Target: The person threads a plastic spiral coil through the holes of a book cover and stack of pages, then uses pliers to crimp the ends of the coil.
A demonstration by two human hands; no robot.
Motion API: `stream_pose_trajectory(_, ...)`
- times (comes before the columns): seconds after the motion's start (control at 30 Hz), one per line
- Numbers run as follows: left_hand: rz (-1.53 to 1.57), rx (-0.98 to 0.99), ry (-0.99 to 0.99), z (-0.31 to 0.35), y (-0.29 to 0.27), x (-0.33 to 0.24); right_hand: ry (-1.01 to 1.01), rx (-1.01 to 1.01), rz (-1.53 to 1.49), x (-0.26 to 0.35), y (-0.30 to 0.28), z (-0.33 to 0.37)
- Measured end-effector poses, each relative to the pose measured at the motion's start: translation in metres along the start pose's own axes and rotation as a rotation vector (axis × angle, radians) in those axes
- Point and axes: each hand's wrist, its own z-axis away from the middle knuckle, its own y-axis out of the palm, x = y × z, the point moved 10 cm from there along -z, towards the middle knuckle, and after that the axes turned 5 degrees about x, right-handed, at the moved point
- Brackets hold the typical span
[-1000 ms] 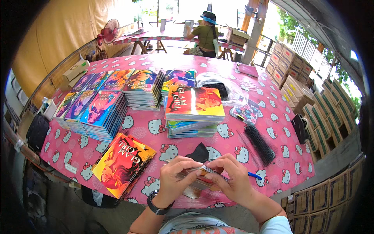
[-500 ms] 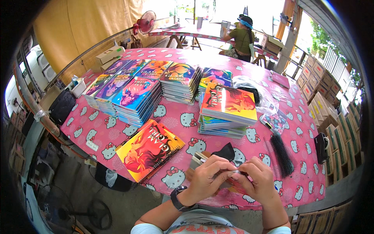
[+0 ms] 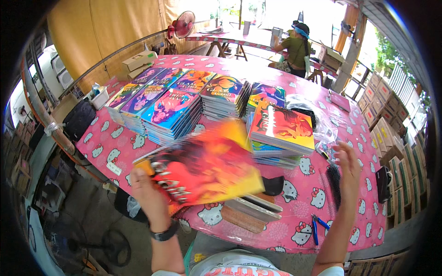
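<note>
My left hand [image 3: 149, 195] is closed on the edge of a book [image 3: 207, 170] with a red, orange and yellow cover, tilted above the table and smeared by motion. Beneath it, a pile of orange books is mostly hidden. My right hand [image 3: 347, 161] is raised on the right with fingers apart and nothing in it, near black spiral binding coils [image 3: 333, 186]. Blue-handled pliers [image 3: 316, 229] lie at the front right edge. Between my arms rests a wooden block with grey bars [image 3: 251, 212], beside a black piece [image 3: 273, 186].
Stacks of colourful books [image 3: 170, 108] fill the table's far left. Another stack [image 3: 282, 129] stands mid-table beside clear plastic bags [image 3: 324, 122]. Cartons [image 3: 382, 99] are piled at right. A person [image 3: 295, 50] sits at a farther table, near a red fan [image 3: 184, 25].
My hands, pinched together over the table's front before, have parted. The left now holds the book at left; the right has risen, fingers apart. The pliers have come into view.
</note>
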Motion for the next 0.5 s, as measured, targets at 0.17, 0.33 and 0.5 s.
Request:
stream_pose_trajectory(0.17,-0.811,0.041,-0.032,-0.010,-0.086,0.068,0.201,-0.082,0.117,-0.125,0.032,-0.056)
stream_pose_trajectory(0.33,-0.778,0.032,-0.106,-0.016,-0.126,0.108,0.473,0.073,-0.322,-0.180,0.086,-0.076)
stream_pose_trajectory(0.5,-1.035,-0.016,0.248,-0.017,-0.088,0.051,0.378,0.093,-0.055,-0.170,0.049,-0.080)
